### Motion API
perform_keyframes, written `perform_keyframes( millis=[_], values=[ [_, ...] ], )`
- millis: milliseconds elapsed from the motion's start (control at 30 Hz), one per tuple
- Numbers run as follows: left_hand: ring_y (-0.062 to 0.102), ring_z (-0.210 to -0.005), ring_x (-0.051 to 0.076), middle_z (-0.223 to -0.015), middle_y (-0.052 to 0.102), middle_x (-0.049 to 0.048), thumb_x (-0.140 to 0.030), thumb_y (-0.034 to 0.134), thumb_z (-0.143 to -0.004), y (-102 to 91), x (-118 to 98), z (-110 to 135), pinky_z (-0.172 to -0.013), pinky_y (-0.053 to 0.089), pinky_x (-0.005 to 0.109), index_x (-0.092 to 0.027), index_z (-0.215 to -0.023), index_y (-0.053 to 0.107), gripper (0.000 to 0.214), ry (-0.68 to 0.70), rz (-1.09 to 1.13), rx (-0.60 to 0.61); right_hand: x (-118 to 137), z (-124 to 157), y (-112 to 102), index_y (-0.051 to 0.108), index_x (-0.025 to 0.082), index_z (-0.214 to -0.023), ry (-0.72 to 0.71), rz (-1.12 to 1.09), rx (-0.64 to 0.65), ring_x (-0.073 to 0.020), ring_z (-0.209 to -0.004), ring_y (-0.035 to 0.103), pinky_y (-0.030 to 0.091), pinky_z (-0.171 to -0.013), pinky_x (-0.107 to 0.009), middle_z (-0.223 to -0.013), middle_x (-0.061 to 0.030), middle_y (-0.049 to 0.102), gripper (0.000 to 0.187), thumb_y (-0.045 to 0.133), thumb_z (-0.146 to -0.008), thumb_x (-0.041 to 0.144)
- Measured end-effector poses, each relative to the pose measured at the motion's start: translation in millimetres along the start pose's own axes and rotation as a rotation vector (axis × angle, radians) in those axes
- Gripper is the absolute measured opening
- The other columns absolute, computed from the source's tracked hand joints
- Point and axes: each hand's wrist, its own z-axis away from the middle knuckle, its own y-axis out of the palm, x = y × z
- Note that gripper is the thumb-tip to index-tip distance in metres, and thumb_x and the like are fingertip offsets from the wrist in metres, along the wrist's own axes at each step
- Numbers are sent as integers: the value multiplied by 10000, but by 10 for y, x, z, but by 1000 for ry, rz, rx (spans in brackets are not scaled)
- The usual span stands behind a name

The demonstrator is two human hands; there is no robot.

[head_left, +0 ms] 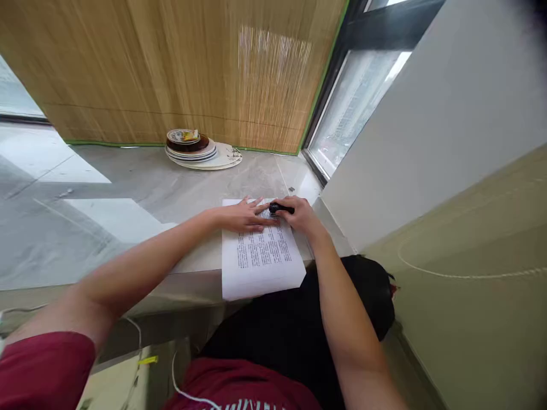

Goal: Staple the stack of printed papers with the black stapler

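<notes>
Left hand (244, 216): spread flat on printed sheet (260, 256).
Right hand (301, 215): closed around black pen (281, 209), just beside the left.
Pen axis: crosswise, tip pointed at the other hand.

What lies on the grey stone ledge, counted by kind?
White printed paper sheet, under the flat left hand: 1
Black marker pen, gripped in the right hand: 1
Stack of round ceramic plates, too closely piled to count singly: 1
Total: 3
</notes>
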Motion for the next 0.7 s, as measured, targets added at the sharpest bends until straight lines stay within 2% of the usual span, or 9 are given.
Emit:
perform_keyframes(
  millis=[167,533,700],
  values=[
    [75,-1670,498,-1848,33,4,-561,415,-1116,76,95,-16,-1266,139,786,-527,-1671,354,559,36,52,-61,0,-3,5,819,319,-1226,10,1,0,-253,-1071,713,531,-1034,-443,-1103,-35,811,348,737,-924,166],
    [106,-1670,490,-1843,17,-50,-542,457,-1103,101,111,-17,-1275,142,768,-533,-1633,441,530,48,99,-104,36,-31,-19,800,319,-1243,31,115,73,-233,-1021,657,428,-1006,-423,-1052,-15,789,351,691,-948,166],
    [76,-1682,456,-1839,79,-73,-559,497,-1083,126,135,-30,-1304,126,733,-525,-1625,464,544,40,125,-112,109,-10,-17,788,323,-1223,52,196,103,-249,-1062,629,377,-994,-432,-1068,-15,775,337,656,-963,153]
  ],
)
